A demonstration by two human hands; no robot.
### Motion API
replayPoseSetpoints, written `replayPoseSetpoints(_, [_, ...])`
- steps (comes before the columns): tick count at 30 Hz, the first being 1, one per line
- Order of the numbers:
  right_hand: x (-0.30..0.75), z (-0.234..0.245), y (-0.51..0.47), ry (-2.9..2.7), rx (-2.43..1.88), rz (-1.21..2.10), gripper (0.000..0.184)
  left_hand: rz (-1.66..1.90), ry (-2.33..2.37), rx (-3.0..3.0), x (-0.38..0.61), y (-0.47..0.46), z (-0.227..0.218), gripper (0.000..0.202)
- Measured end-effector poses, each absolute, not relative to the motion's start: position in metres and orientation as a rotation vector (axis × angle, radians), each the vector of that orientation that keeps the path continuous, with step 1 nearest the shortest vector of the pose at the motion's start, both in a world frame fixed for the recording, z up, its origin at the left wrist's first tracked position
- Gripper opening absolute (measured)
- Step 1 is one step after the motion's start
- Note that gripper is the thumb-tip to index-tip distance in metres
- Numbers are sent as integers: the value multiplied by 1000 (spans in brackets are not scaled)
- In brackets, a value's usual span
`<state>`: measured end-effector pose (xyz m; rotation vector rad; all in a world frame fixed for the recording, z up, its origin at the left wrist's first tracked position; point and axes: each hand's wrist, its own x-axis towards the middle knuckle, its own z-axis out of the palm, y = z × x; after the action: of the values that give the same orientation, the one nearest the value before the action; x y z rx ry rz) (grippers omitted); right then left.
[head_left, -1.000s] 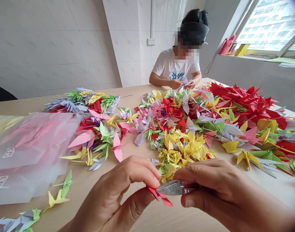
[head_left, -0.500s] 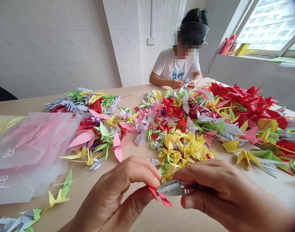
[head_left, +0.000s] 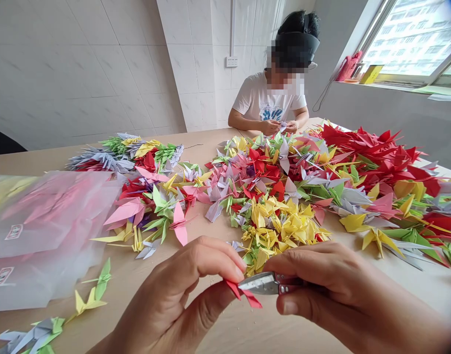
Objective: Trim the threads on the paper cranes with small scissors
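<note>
The left hand point(head_left: 184, 290) pinches a piece of folded red paper point(head_left: 252, 299) between thumb and fingertips, its grip narrow. The right hand point(head_left: 336, 285) is closed around a small metal-tipped tool point(head_left: 259, 284), thumb below and forefinger along the top. The paper sits at the left hand's fingertips, on the side facing the right hand, so the left hand is the nearer. Its two narrow limbs slope down and away from that pinch, towards the right hand. The tool's long axis runs almost level from the right hand to the left fingertips, crossing the slanting limbs, and its point meets the paper just beside the pinch. Whether the point is inside a fold or only against it, I cannot tell at this angle.

Just beyond the gap between the hands is a heap of yellow paper cranes point(head_left: 284, 226) on the table point(head_left: 256, 339); farther out beyond the right hand is a mound of red cranes point(head_left: 380, 152). To the left of the left hand are translucent bags point(head_left: 37, 241), with a lone yellow crane point(head_left: 85, 305) nearer. Well beyond both hands, another person point(head_left: 271, 101) holds a pale piece of paper point(head_left: 283, 126).
</note>
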<state>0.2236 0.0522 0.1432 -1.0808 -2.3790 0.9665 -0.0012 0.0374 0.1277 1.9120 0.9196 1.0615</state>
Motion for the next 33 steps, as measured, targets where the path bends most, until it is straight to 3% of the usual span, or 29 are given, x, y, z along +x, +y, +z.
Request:
replayPoseSetpoints(9, [225,137,50,-2270,-1083,829,21,1010,986,1863,-1,36,125,18])
replayPoseSetpoints(18, [228,155,47,-2369,-1035,714,15,1136,1089,1924,1,36,129,17])
replayPoseSetpoints(25, [225,142,39,-2402,-1034,523,10,1202,1156,2036,-1,34,126,19])
replayPoseSetpoints(33, [225,135,34,-2428,-1075,418,20,1230,1143,2142,-3,32,123,24])
